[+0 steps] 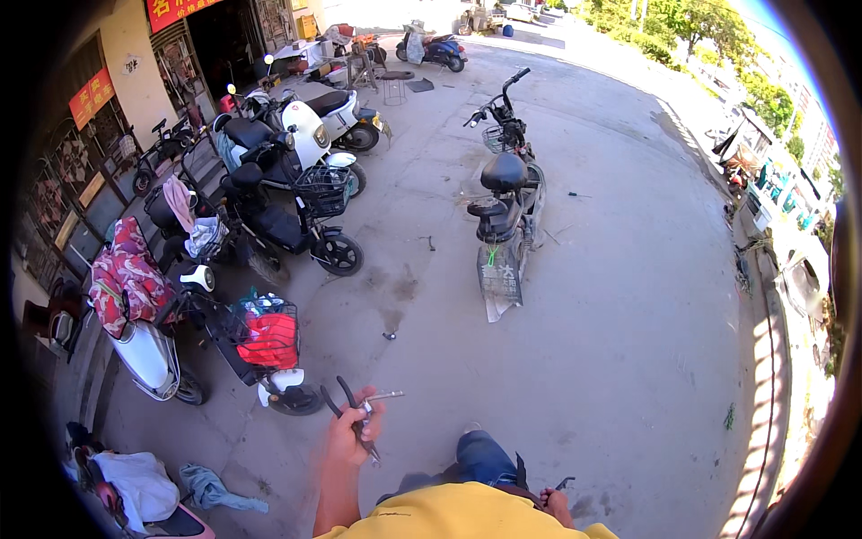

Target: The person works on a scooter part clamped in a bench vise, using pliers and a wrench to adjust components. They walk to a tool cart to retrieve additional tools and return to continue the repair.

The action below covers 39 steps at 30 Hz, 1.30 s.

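Note:
In my raised left hand is a pair of pliers with dark handles, its jaws pointing down past my fingers. The same fingers hold a short silver metal rod-like tool that sticks out to the right. Low at my right side, my right hand is closed beside my waist. A small dark, bent piece shows at its fingertips; its kind is too small to make out. Ahead of me stands a black electric bike, with a worn printed mud flap hanging at its rear.
Several parked scooters line the left, among them a basket bike with a red cloth and a scooter under a red patterned cover. A blue-grey cloth lies on the concrete ground. A curb and clutter run along the right.

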Motion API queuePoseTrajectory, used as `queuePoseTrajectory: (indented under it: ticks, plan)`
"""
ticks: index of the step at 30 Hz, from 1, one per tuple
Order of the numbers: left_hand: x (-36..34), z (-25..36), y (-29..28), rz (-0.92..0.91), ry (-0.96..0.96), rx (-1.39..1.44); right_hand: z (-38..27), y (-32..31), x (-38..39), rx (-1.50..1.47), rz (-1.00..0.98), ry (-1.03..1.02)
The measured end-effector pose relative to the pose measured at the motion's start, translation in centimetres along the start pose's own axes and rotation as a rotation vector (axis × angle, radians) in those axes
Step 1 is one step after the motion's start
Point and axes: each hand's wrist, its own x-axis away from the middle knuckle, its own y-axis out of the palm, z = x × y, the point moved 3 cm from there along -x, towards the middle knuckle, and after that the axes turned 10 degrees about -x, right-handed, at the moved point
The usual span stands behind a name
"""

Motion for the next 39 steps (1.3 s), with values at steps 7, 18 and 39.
queuePoseTrajectory:
  ticks: [7,18,39]
  plan:
    - [-7.6,6.5,-0.4,0.333,0.247,0.145,-20.4,47.9,2.7,0.343,-0.435,-0.394]
    - [-38.2,22.8,1.3,0.236,0.335,0.137,-19.6,90.0,12.6,0.167,-0.912,-0.382]
    - [-89.4,44.3,12.3,0.563,0.208,-0.191,-33.5,149.6,2.9,0.525,-1.118,-0.240]
